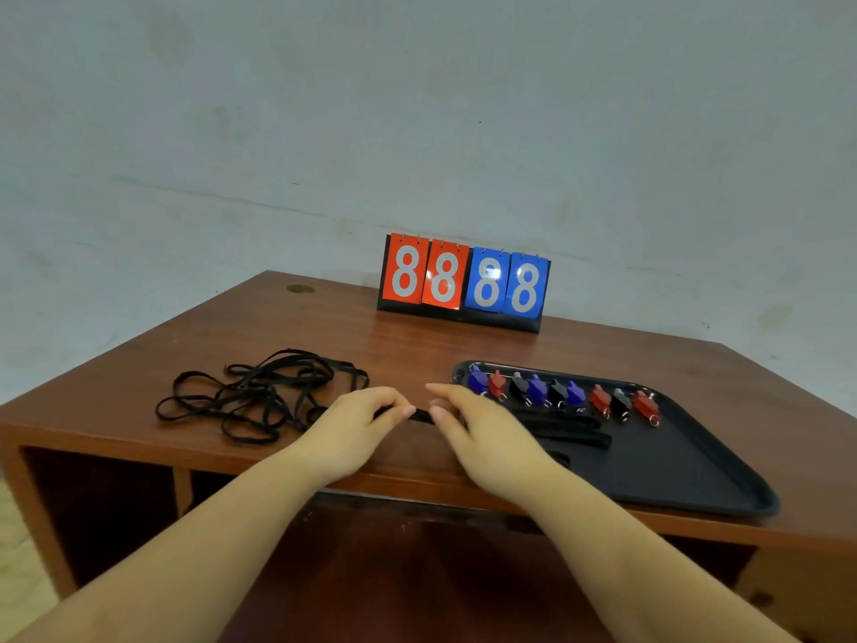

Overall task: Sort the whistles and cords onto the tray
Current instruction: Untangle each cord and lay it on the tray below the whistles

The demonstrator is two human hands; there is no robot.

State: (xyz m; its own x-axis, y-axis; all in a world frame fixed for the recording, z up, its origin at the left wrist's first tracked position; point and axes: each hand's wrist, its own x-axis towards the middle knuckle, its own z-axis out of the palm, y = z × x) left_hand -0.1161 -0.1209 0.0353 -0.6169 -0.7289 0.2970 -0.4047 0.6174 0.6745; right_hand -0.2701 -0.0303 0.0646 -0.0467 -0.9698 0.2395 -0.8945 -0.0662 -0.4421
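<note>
A black tray [672, 471] lies on the right of the wooden table. Along its far edge stands a row of several whistles [561, 392], blue, red and black, each with a metal ring. Folded black cords [570, 433] lie on the tray below that row. A tangled heap of loose black cords [259, 392] covers the table's left side. Between heap and tray, my left hand [357, 429] and my right hand [477, 433] pinch the two ends of one short stretch of black cord [422, 416], fingertips almost meeting just left of the tray's near corner.
A flip scoreboard [463, 283] with red and blue 8s stands at the table's back edge against the wall. The table's front edge [324, 480] runs just under my wrists, with open shelf compartments below.
</note>
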